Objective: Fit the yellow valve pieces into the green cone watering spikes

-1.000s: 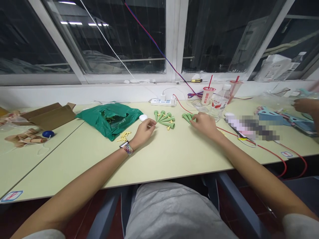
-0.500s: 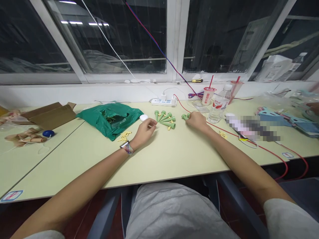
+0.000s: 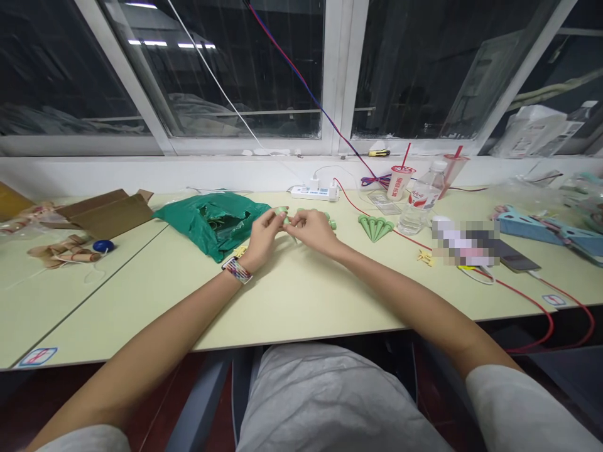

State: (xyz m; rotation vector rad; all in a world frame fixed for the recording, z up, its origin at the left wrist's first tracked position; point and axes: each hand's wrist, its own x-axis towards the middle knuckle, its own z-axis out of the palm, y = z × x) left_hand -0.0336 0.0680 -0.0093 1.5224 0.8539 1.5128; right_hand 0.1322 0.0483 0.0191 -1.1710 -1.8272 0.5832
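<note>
Pinched between my left hand [image 3: 264, 240] and right hand [image 3: 313, 231] — a light, stiff green plastic spike [image 3: 282, 211] — easiest held at its wide end.

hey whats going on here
A person sits at a pale yellow desk, with the left hand and right hand together, holding a small green plastic piece. A fan of green plastic spikes lies on the desk to the right of the hands, with small yellow plastic pieces farther right. A green plastic bag sits to the left.
</note>
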